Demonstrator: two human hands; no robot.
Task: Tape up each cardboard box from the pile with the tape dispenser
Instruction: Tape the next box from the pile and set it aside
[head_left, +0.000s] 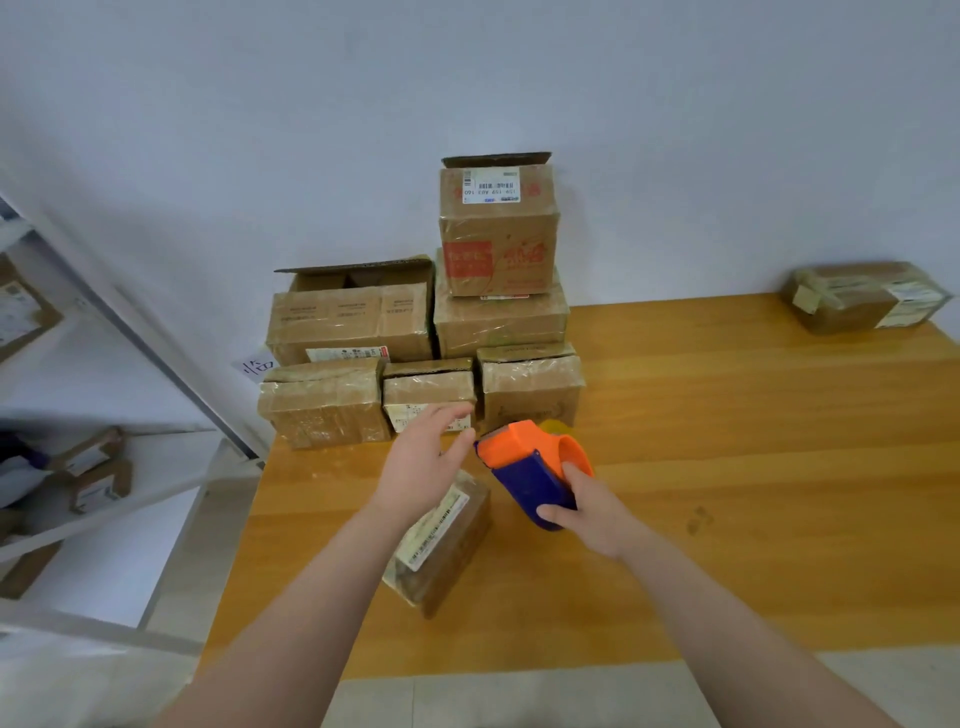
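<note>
A pile of several cardboard boxes (353, 322) stands against the wall at the table's far left. A small flat box (447, 545) with a white label lies on the table in front of it, partly under my left forearm. My right hand (587, 512) grips the orange and blue tape dispenser (535, 467) just right of that box, above the table. My left hand (426, 457) hovers above the small box with fingers straight, reaching toward the dispenser's front and the small middle box (428, 395) of the pile.
The wooden table (727, 441) stretches to the right. One taped box (862, 296) sits alone at its far right corner. White metal shelving (130, 338) holding more boxes stands to the left. The table's front edge is near my arms.
</note>
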